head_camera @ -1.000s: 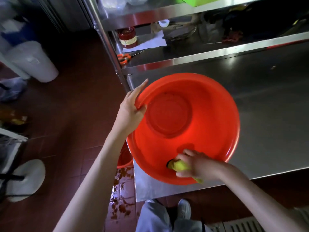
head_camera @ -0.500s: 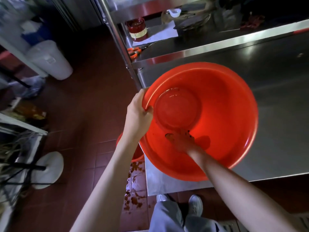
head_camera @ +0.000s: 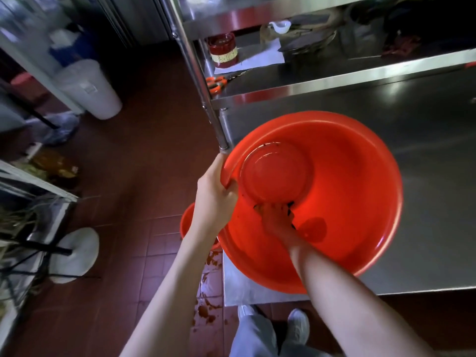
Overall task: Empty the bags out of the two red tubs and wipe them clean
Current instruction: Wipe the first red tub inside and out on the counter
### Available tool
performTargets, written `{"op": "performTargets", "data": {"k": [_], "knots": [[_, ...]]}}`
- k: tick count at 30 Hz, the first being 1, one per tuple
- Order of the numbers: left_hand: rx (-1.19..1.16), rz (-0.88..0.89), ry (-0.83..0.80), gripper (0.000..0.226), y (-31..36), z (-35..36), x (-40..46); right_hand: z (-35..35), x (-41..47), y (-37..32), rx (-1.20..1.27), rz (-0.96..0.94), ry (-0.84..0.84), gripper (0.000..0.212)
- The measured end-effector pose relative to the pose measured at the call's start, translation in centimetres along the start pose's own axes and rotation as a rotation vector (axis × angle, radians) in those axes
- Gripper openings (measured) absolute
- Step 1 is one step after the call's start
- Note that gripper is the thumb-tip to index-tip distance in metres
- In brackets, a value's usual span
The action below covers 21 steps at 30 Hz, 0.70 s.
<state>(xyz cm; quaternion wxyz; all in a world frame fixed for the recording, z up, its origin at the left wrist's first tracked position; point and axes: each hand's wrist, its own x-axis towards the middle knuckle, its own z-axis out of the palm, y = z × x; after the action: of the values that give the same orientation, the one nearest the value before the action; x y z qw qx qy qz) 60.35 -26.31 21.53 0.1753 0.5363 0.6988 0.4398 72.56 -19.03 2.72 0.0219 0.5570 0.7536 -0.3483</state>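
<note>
Red tub (head_camera: pixel 347 176) — left hand (head_camera: pixel 213 199) gripping rim

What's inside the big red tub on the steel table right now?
The right hand is inside the red tub, pressing at the base edge, with dark specks around it. No bags show. Whatever it holds is hidden beneath it. The left hand grips the rim.

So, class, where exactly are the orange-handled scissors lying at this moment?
In the head view, the scissors lie upper centre, at the left end of the steel shelf, just in front of the red jar and the white paper, above the red tub.
</note>
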Motion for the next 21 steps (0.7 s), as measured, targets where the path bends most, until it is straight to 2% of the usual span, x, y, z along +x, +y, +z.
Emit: {"op": "performTargets", "data": {"k": [3, 6, 8, 11, 13, 16, 18, 19, 21], "knots": [[0.017, -0.009, 0.001, 0.028, -0.8, -0.3, -0.4, 1.2, 0.8, -0.5, -0.034, 0.040, 0.021, 0.040], [0.014, -0.039, 0.058, 0.024, -1.4, -0.7, -0.3, 0.7, -1.7, -1.0, -0.071, 0.021, -0.084, 0.042], [-0.005, -0.060, 0.102, 0.024, -1.7, -0.8, -0.1, -0.6, -5.7, -0.8, -0.146, -0.053, -0.128, 0.040], [-0.065, -0.108, 0.132, 0.023, -2.4, -0.8, -0.4, -3.5, -13.5, -1.0, -0.227, -0.181, -0.083, 0.045], [-0.129, -0.130, 0.142, 0.024, -2.7, 0.0, -1.1, -4.0, -15.1, -0.2, -0.210, -0.171, -0.082, 0.047], [-0.215, -0.159, 0.135, 0.029, -2.6, 1.9, -2.7, -3.8, -11.3, 0.7, -0.268, -0.066, -0.109, 0.050], [-0.237, -0.164, 0.113, 0.038, -2.0, 2.9, -3.3, -2.6, -5.8, 1.7, -0.190, 0.015, -0.123, 0.048], [-0.241, -0.157, 0.104, 0.040, -1.6, 3.2, -3.5, -2.0, -3.1, 2.4, -0.126, 0.039, -0.096, 0.041], [-0.246, -0.157, 0.108, 0.041, -0.9, 3.6, -3.4, -0.8, 1.8, 4.2, -0.058, 0.079, -0.027, 0.042]]}}
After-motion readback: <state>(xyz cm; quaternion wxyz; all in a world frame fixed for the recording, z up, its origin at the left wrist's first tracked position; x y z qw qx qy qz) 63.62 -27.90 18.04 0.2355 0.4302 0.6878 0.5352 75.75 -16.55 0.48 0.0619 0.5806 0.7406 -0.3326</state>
